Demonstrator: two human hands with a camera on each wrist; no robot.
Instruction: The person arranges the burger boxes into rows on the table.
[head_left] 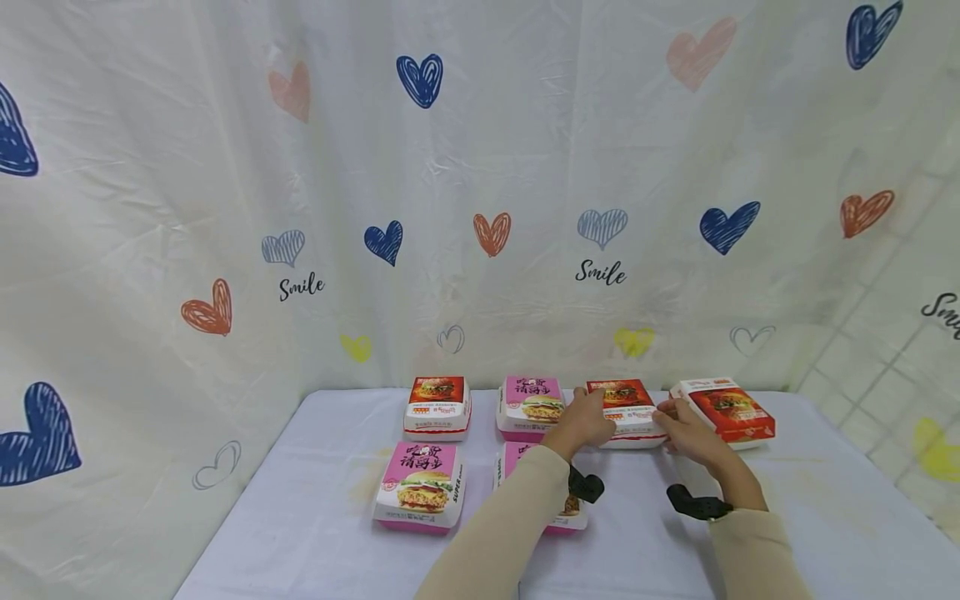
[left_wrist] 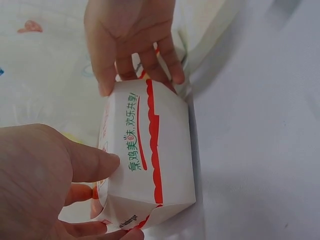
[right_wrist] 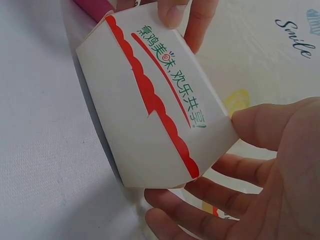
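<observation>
A red-and-white burger box (head_left: 628,419) lies in the back row on the table, between both hands. My left hand (head_left: 583,422) holds its left side, with the thumb (left_wrist: 97,162) on the upper front edge and the fingers around the side. From the opposite side my right hand (head_left: 692,433) grips it, thumb (right_wrist: 257,125) at the upper corner and fingers along the right end. Green lettering and a red scalloped band show on the box's front in both wrist views. Another red-and-white burger box (head_left: 726,410) sits at an angle just right of my right hand.
To the left in the back row stand a pink burger box (head_left: 531,406) and a red-and-white one (head_left: 438,408). Nearer are two more pink boxes, one at left (head_left: 422,487) and one partly behind my left forearm. A heart-printed curtain (head_left: 525,167) hangs behind the white-covered table (head_left: 300,517).
</observation>
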